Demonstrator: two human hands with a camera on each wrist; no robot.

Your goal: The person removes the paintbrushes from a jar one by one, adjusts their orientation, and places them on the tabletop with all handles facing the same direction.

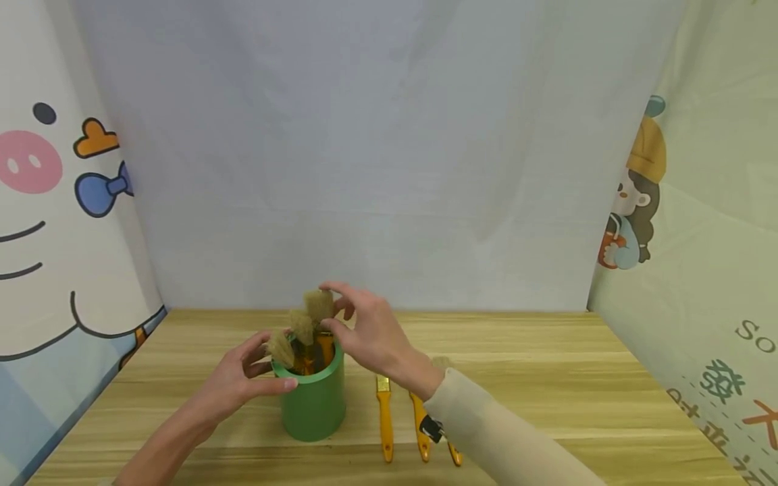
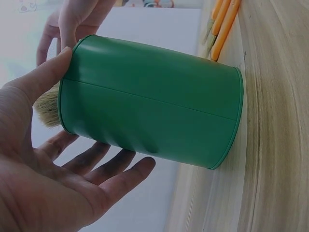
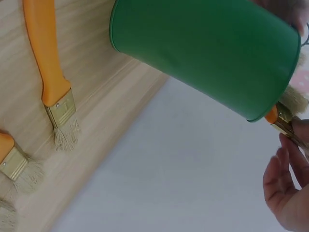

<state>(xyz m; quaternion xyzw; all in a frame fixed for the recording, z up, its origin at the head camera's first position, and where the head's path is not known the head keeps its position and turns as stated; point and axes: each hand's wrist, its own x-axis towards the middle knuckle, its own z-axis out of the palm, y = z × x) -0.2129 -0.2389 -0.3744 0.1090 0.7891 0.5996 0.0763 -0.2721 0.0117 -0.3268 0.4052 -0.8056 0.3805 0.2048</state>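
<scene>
Standing by, I see the left hand (image 1: pixel 237 380) nearest, holding the green cup (image 1: pixel 313 410) with thumb and fingers about its rim; just beyond, the right hand (image 1: pixel 373 334) pinches a paintbrush (image 1: pixel 318 306) at the cup's mouth, bristles up, handle inside. The step in hand seems to be placing that brush among its neighbours — though whether it is going in or coming out, I cannot tell. If in, the next move calls for an easy release while the cup is held steady, then a reach for another. Now the count, near to far: three loose brushes (image 1: pixel 385 422) lie side by side on the wooden table (image 1: pixel 529 398), handles toward the person, the rightmost partly hidden by the right sleeve (image 1: pixel 498 422); one upright cup stands to their left; in it, two more brushes (image 1: pixel 301 327) lean beside the pinched one — three in all; and behind everything hangs one pale backdrop (image 1: pixel 377 169)
</scene>
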